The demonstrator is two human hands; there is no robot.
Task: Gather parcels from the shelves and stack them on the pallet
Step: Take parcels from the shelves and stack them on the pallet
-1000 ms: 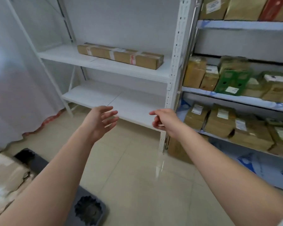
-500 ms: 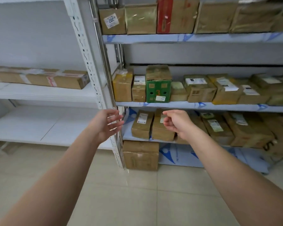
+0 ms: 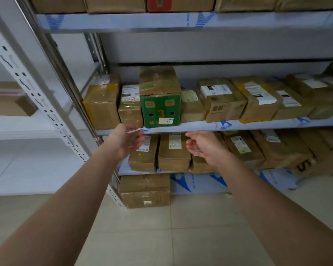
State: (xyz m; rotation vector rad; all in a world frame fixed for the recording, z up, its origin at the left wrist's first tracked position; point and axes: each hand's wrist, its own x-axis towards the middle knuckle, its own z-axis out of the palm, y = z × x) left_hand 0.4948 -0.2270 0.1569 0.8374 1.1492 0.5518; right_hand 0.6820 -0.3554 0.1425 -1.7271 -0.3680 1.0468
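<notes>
Parcels (image 3: 174, 150) crowd the shelf (image 3: 258, 124) as left hand (image 3: 126, 140) and right hand (image 3: 204, 146) reach empty, fingers loosely spread — a one-sided pull could likely topple neighbours.

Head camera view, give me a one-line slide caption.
Both bare hands, left and right, reach empty toward taped parcels on shelving.

A single head-worn wide-angle camera is looking forward and slightly down, facing the shelves (image 3: 219, 124) head-on from close range. Both forearms are stretching in from the bottom corners, with the left hand (image 3: 126, 141) and right hand (image 3: 204, 145) meeting near the middle of the frame, and the floor (image 3: 181, 237) is filling the lower part.
</notes>
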